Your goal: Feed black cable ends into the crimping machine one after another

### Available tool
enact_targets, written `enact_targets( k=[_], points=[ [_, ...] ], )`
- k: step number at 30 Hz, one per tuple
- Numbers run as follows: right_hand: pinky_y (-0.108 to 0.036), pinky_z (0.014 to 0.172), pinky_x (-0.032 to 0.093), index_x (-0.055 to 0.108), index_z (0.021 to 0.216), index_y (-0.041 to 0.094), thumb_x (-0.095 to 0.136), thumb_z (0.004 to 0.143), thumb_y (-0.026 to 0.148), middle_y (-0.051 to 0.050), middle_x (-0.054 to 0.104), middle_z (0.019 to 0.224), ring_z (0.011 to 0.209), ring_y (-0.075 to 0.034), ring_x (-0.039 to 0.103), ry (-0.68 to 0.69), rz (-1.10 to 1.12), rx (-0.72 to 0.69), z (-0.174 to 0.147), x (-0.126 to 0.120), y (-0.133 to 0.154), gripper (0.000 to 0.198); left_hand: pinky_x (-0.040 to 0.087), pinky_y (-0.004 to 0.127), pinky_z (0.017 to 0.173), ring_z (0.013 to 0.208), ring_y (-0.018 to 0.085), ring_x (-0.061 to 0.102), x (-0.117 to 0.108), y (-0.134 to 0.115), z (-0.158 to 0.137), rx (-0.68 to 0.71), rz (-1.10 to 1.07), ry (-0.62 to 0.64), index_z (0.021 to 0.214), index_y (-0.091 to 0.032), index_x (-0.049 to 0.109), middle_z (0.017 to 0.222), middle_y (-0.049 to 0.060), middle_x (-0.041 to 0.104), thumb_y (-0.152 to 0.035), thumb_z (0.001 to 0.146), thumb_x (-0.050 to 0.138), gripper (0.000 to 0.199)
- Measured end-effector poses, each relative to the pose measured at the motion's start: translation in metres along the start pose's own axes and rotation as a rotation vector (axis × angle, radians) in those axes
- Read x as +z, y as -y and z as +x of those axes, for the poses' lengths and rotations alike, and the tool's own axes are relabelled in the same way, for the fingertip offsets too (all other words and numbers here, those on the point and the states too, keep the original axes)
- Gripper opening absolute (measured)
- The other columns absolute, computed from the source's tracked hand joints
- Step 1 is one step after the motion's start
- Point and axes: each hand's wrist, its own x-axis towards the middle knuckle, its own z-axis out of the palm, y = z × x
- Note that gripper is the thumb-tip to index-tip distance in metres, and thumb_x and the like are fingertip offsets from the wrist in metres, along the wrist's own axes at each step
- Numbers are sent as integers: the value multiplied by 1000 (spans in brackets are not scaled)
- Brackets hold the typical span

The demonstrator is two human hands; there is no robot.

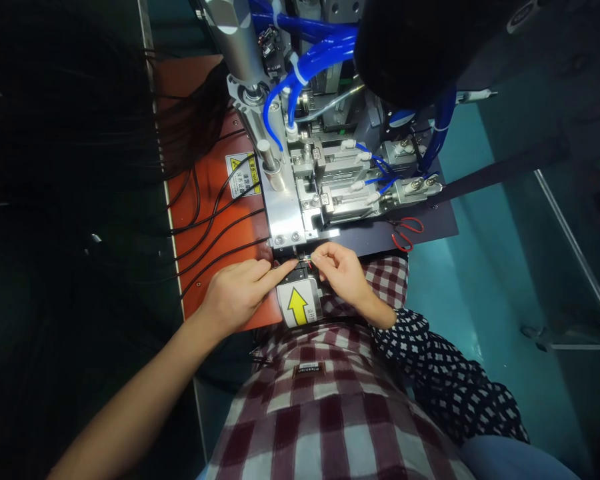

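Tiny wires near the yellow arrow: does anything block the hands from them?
Nothing visible does: the right hand pinches the wires, and the left hand has a fingertip beside them. Red-handled scissors lie aside.

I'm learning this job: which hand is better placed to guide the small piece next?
Probably the right hand: it appears to pinch the small piece, while the left hand only extends its index finger toward it.

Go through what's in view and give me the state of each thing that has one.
Right hand, pinching the small wired part
Left hand, index finger extended to that part
Small wired part, at the fingertips; details too small to tell
Red-handled scissors, lying down, handles spread
Blue tubes, bundled
Black cables, spread over the orange board
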Motion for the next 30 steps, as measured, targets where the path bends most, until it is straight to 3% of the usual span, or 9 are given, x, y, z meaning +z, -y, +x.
enact_targets(
  k=[12,21,30],
  points=[
    [-24,54,44,57,81,18,63,85,36,3,53,66,54,-10,53,56,55,-77,2,-3,-2,20,32,27,51,57,13,48,-2,0,2,12,18,-35,123,-21,63,63,-1,54,-9,94,40,39],
    [-25,54,45,59,82,18,62,88,32,2,56,68,55,-10,54,15,-8,-177,1,-2,-8,15,31,27,52,57,13,46,-1,-1,1,20,27,-49,122,-19,64,63,-1,53,-5,91,45,39],
    [-28,61,46,59,80,19,57,90,22,-1,59,80,63,-12,56,-65,-222,-359,0,-3,-12,11,30,26,53,58,13,44,0,0,0,17,17,-33,123,-19,63,65,-1,54,-8,93,44,38]
  ],
)
